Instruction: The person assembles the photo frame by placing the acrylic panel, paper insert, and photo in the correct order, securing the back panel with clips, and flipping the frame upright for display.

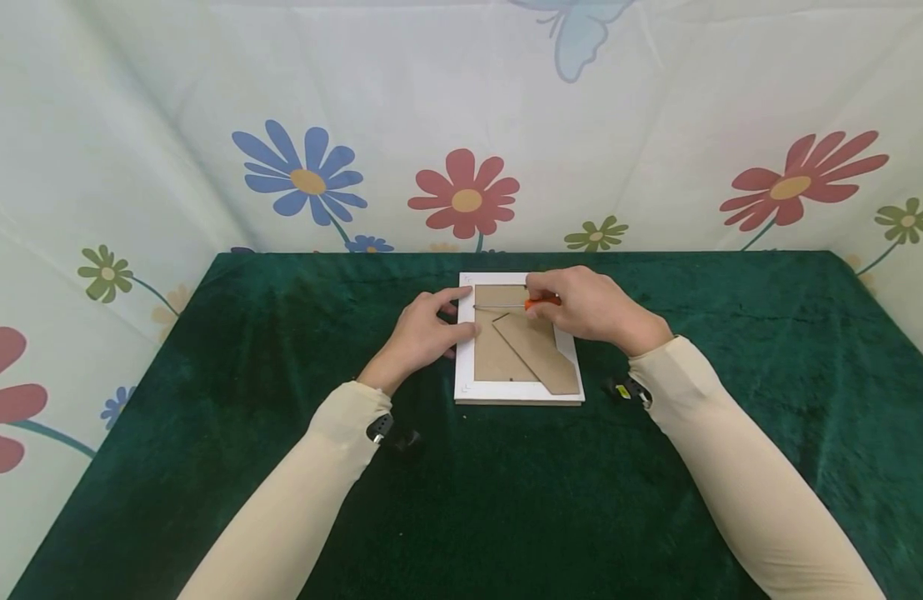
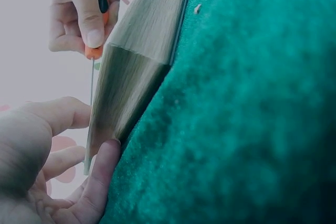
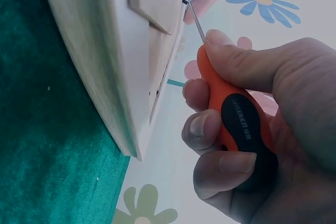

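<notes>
A white picture frame (image 1: 465,367) lies face down, its brown backing board (image 1: 499,354) and slanted easel stand (image 1: 532,346) showing. My right hand (image 1: 592,304) grips the orange and black handle of a screwdriver (image 3: 242,121), fingers curled round it and thumb along its front. The thin shaft points left, and its tip is at a small dark tab (image 3: 185,2) by the backing's left edge. My left hand (image 1: 424,329) holds the frame's left side, thumb over the border and other fingers at the outer edge. In the left wrist view, a fingertip presses the wooden side (image 2: 123,98).
A dark green cloth (image 1: 281,350) covers the table under the frame. Behind it hangs a white curtain (image 1: 656,100) printed with flowers. Small pale specks lie on the cloth near the frame. Both wrists wear black straps (image 1: 381,427).
</notes>
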A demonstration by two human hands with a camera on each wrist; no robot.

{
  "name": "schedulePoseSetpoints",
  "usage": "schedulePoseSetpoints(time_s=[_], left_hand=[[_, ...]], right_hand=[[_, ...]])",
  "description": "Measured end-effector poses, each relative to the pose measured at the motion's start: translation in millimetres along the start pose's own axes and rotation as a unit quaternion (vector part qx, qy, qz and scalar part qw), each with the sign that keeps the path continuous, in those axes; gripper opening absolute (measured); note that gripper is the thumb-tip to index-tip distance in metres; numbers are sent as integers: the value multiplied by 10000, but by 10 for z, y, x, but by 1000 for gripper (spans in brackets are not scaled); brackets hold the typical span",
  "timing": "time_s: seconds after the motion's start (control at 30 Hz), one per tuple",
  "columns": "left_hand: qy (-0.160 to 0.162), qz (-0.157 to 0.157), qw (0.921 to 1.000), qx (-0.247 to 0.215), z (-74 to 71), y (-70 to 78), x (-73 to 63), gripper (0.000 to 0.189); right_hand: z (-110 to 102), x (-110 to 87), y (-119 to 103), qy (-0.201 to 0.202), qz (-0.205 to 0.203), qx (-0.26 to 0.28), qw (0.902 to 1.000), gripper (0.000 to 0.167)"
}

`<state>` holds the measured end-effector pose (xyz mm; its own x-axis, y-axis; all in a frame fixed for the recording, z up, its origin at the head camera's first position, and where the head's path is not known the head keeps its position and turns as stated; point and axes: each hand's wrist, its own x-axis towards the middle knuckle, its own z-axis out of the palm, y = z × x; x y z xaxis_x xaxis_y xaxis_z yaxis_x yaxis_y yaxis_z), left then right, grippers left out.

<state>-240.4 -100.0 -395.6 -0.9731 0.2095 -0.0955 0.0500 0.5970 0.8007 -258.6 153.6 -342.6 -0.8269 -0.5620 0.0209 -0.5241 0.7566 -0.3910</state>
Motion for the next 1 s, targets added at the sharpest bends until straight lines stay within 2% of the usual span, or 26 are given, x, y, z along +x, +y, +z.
schedulePoseSetpoints(time_s=[1.0], left_hand=[[37, 0, 10000, -57, -1, 7, -11, 67]], right_hand=[[24, -16, 70, -230, 3, 230, 9995, 10]])
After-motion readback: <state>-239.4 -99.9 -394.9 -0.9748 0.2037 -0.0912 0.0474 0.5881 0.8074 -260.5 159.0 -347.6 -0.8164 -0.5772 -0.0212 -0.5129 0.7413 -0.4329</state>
